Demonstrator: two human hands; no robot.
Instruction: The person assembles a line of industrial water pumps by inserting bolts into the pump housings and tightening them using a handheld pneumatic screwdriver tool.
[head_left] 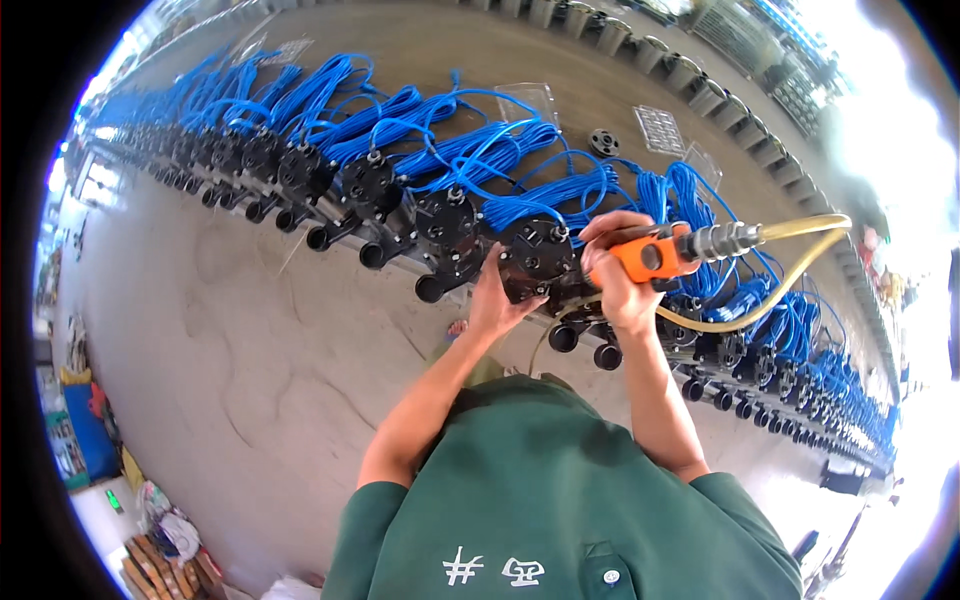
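Observation:
In my right hand point(622, 275) is an orange air tool point(655, 257), its fingers wrapped round the body. A yellow air hose point(800, 262) runs from the metal fitting at its right end and loops back below. My left hand point(492, 305) grips the near left rim of a black round-topped pump point(540, 250), with thumb and fingers apart on its edge. A blue cable point(530, 208) rises from this pump's top. The tool is beside the pump's right side; its working tip is hidden by my right hand.
More black pumps point(370, 188) stand in a long row on both sides, their round outlets point(372, 256) facing me. Coiled blue cables point(500, 150) lie behind them on the brown surface, with a loose black disc point(604, 142) and clear plastic trays point(658, 130). Metal cylinders point(650, 52) line the far edge.

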